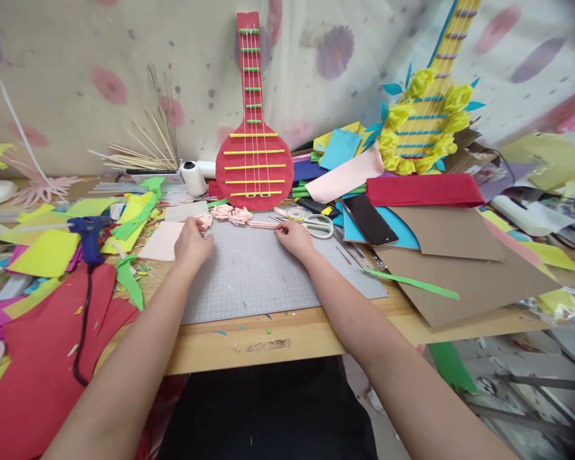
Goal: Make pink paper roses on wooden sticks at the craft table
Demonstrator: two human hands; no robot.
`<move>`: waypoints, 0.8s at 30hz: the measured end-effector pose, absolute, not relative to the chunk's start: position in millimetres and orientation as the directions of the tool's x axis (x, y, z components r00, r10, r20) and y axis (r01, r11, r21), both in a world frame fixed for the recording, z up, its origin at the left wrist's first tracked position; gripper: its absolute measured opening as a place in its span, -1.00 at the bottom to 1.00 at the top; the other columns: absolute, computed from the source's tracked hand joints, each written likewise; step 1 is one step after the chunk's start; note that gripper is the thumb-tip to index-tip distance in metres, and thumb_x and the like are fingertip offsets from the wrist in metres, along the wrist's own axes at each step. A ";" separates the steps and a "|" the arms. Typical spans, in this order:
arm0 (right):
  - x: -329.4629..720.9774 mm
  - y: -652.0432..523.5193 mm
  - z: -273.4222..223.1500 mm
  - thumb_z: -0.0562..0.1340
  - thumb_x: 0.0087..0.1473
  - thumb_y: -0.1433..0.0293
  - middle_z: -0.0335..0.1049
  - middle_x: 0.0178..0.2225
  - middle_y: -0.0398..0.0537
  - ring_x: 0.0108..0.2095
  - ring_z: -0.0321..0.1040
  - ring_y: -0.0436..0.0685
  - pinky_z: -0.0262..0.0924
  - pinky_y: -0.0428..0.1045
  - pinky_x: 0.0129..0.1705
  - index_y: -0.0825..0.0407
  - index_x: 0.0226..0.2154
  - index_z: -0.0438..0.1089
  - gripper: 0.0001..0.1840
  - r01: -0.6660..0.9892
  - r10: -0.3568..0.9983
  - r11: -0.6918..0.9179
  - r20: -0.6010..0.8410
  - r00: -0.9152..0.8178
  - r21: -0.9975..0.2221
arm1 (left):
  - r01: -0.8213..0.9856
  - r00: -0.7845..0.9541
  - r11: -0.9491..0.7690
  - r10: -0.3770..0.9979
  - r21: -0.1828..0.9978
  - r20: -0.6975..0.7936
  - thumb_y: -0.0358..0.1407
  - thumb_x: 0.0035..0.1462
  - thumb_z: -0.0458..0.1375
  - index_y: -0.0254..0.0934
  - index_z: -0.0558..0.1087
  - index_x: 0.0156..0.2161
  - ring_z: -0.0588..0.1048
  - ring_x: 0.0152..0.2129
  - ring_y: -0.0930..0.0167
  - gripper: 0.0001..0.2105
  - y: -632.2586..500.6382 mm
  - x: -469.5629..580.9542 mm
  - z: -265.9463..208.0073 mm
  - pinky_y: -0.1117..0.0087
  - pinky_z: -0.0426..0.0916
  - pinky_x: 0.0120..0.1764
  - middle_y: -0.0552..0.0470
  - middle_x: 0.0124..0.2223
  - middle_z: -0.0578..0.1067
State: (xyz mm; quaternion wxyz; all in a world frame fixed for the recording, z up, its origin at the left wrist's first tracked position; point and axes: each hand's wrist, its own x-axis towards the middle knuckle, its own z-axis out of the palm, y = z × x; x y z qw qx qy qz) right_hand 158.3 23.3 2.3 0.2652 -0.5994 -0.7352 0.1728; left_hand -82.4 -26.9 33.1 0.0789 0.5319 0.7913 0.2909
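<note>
My left hand [194, 245] is at the mat's far left edge, its fingers curled by a pale pink paper flower [204, 221] that shows just beyond the fingertips. Two more pink paper flowers [240, 216] lie between my hands, at the foot of the red paper lute [255, 167]. My right hand [294, 238] has its fingertips pinched at the right end of some folded pink paper strips [263, 224]. White-handled scissors [319, 225] rest just right of that hand, beside a roll of tape [296, 214]. Under both hands lies a grey cutting mat [253, 275].
A blue glue gun [91, 236] stands on the left among red, yellow and green paper scraps. On the right, a black phone [370, 219] lies over blue paper and brown card [474, 281]. A yellow paper instrument [419, 124] leans against the back curtain.
</note>
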 end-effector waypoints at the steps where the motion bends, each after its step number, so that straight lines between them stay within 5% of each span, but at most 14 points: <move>1: 158.3 22.8 2.2 0.11 -0.06 0.36 0.44 -0.42 -0.11 -0.42 0.28 0.05 0.02 -0.09 -0.41 -0.03 -0.36 0.48 -0.76 0.778 0.973 0.220 0.188 -0.134 -0.588 | 0.823 -0.440 0.297 0.873 0.484 0.211 -0.37 -0.12 0.13 -0.22 0.21 -0.22 0.43 -0.26 0.24 -0.71 -30.6 -89.3 32.9 0.24 0.29 -0.24 -0.08 -0.22 0.44; 5: 158.0 22.3 1.2 0.10 -0.07 0.37 0.40 -0.49 -0.13 -0.47 0.23 0.02 -0.03 -0.10 -0.44 0.01 -0.37 0.48 -0.74 0.731 0.978 0.189 0.192 -0.081 -0.655 | 0.869 -0.464 0.369 0.840 0.331 0.281 -0.31 -0.13 0.15 -0.24 0.27 -0.25 0.38 -0.17 0.10 -0.74 -37.4 -117.5 27.7 0.13 0.29 -0.21 -0.20 -0.18 0.43; 13: 160.2 26.8 -4.9 0.09 -0.07 0.32 0.26 -0.60 -0.19 -0.55 0.12 -0.03 -0.07 -0.12 -0.48 0.05 -0.36 0.47 -0.71 0.630 0.978 0.171 0.207 -0.017 -0.758 | 0.838 -0.535 0.475 0.814 0.270 0.228 -0.36 -0.05 0.04 -0.24 0.38 -0.36 0.43 -0.33 0.16 -0.89 -36.9 -134.3 19.1 0.19 0.28 -0.31 -0.16 -0.37 0.46; 24: 158.8 27.7 -11.0 0.10 -0.08 0.34 0.31 -0.56 -0.18 -0.53 0.15 -0.02 -0.03 -0.11 -0.43 0.05 -0.37 0.48 -0.73 0.644 0.971 0.192 0.240 -0.013 -0.741 | 0.841 -0.497 0.420 0.849 0.342 0.179 -0.16 -0.08 0.12 -0.23 0.40 -0.26 0.41 -0.22 0.19 -0.74 -46.0 -135.4 17.3 0.23 0.27 -0.22 -0.09 -0.23 0.49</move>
